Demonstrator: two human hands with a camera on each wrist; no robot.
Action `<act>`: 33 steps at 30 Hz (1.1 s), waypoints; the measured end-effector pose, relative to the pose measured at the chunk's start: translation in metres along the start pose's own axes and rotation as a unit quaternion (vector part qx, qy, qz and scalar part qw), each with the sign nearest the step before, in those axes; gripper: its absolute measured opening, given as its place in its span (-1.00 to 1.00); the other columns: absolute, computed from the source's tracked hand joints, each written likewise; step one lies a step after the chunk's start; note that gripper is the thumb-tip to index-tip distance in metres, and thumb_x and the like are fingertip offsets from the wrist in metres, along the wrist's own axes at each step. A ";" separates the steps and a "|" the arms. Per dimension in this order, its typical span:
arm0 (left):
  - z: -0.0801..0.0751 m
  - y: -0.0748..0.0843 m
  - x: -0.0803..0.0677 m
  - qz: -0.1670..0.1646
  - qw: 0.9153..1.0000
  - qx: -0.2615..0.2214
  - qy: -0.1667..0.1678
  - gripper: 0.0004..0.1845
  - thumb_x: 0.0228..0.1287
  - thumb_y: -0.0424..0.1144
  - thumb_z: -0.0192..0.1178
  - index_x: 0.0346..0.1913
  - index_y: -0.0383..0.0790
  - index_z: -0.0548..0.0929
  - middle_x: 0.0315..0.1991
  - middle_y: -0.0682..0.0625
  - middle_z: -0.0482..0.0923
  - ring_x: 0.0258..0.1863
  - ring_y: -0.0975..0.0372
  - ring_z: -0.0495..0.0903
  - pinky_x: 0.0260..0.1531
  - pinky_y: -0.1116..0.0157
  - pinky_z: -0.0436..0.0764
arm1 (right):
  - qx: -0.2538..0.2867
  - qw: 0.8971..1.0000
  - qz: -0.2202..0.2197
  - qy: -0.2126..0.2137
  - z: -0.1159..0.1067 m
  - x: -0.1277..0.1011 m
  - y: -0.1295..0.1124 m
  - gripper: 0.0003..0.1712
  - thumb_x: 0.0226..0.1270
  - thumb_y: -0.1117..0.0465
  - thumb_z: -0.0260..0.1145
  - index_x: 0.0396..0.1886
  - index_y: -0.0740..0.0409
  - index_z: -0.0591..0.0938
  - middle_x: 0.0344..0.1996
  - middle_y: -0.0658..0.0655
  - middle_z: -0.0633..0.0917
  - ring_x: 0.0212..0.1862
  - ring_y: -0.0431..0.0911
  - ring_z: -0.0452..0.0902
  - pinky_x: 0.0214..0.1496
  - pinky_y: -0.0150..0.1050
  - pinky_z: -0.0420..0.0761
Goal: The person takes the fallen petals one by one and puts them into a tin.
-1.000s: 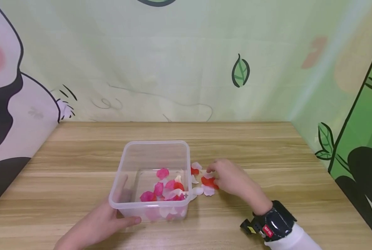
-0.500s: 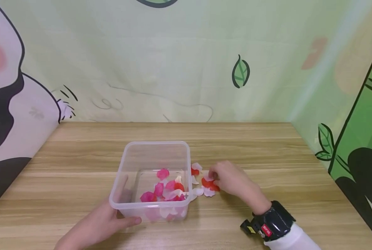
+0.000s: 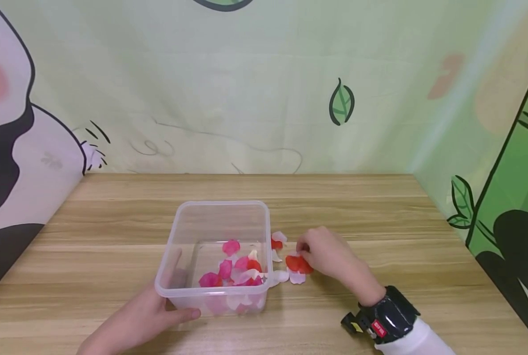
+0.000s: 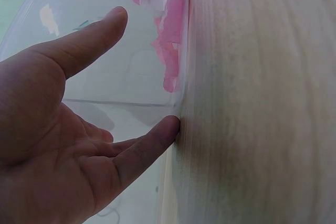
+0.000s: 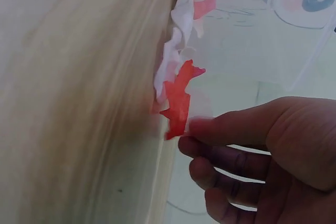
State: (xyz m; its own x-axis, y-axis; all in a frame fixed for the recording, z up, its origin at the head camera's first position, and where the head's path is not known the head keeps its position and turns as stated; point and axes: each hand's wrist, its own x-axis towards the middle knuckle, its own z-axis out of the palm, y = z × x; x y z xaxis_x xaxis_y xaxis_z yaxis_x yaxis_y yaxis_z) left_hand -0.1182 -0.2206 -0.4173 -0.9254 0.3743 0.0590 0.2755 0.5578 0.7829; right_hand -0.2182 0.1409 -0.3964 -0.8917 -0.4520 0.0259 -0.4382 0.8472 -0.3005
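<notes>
A clear plastic box [image 3: 212, 292], lidless, stands on the table with pink, white and red flower petals [image 3: 225, 268] inside. My left hand [image 3: 141, 315] is at its near left corner, thumb along the front wall and fingers along the left side. The left wrist view shows those fingers [image 4: 147, 148] fairly straight, one fingertip near the table. Right of the box, my right hand [image 3: 330, 252] pinches at a red petal [image 5: 178, 106] between thumb and index finger; the other fingers are bent. Below the red petals [image 3: 298, 264] lies a pale pink petal [image 3: 297, 277].
More loose petals lie against the box's right side, among them a white petal [image 3: 281, 276] and a pale petal [image 3: 279, 236]. The wooden table [image 3: 357, 207] ends at a printed cloth backdrop [image 3: 264, 98]. A black wrist device [image 3: 390, 315] sits on my right wrist.
My right fingers have drawn together at the red petals, and those petals have shifted slightly, covering more of the pale ones. My left hand and the box have stayed put.
</notes>
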 end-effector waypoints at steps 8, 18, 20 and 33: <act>0.000 0.002 0.001 0.001 0.999 -0.034 -0.019 0.26 0.20 -0.03 0.53 0.66 -0.16 -0.23 0.08 -0.13 0.55 -0.04 0.06 0.56 -0.07 0.25 0.61 | 0.008 0.999 -0.016 0.043 -0.010 -0.001 -0.002 -0.92 0.26 0.38 0.44 -0.37 0.12 0.79 -0.48 -0.05 0.67 -0.44 -0.17 0.48 -0.37 -0.26 0.54; 0.000 0.003 0.000 -0.017 0.998 -0.046 -0.025 0.25 0.20 -0.03 0.53 0.66 -0.06 -0.22 0.19 -0.16 0.51 -0.02 0.05 0.54 -0.11 0.25 0.62 | 0.039 0.996 -0.014 0.079 -0.023 -0.007 -0.007 -0.91 0.27 0.39 0.42 -0.33 0.14 0.79 -0.47 -0.04 0.70 -0.48 -0.21 0.47 -0.44 -0.29 0.51; 0.000 0.003 0.000 -0.014 0.998 -0.048 -0.024 0.25 0.20 -0.03 0.53 0.66 -0.05 -0.22 0.18 -0.16 0.51 -0.02 0.06 0.54 -0.11 0.25 0.62 | 0.037 0.995 -0.023 0.094 -0.025 -0.008 -0.008 -0.91 0.26 0.40 0.42 -0.34 0.15 0.79 -0.49 -0.05 0.69 -0.50 -0.22 0.46 -0.44 -0.29 0.52; 0.000 0.002 0.000 -0.012 0.999 -0.044 -0.025 0.24 0.20 -0.02 0.52 0.66 -0.02 -0.22 0.18 -0.15 0.51 0.00 0.05 0.53 -0.09 0.24 0.62 | 0.041 0.980 -0.071 0.179 -0.037 -0.018 -0.022 -0.93 0.26 0.37 0.46 -0.33 0.13 0.79 -0.46 -0.05 0.71 -0.43 -0.21 0.52 -0.39 -0.32 0.55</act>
State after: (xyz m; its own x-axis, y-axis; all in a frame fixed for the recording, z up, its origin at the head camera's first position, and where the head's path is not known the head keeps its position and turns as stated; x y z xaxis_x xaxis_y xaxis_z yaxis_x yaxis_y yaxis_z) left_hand -0.1176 -0.2194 -0.4155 -0.9170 0.3987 0.0102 0.2267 0.5001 0.8357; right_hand -0.1968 0.1410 -0.3546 -0.8114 -0.4251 0.4012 -0.5636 0.7511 -0.3440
